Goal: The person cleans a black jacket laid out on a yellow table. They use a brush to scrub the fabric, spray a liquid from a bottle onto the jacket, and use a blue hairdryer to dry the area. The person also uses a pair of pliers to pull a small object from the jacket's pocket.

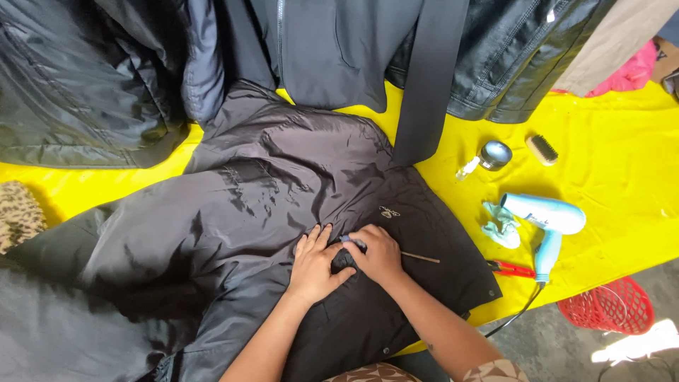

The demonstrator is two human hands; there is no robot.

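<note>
A black shiny jacket lies spread on a yellow cloth. My left hand presses flat on the jacket's front, fingers apart. Right beside it, my right hand grips a thin brush with a wooden handle, its tip on the fabric between the two hands. The brush's head is mostly hidden under my fingers.
To the right lie a light blue hair dryer, a pale green cloth, red-handled scissors, a small glass bottle and a wooden brush. Dark jackets hang along the top. A red basket sits on the floor.
</note>
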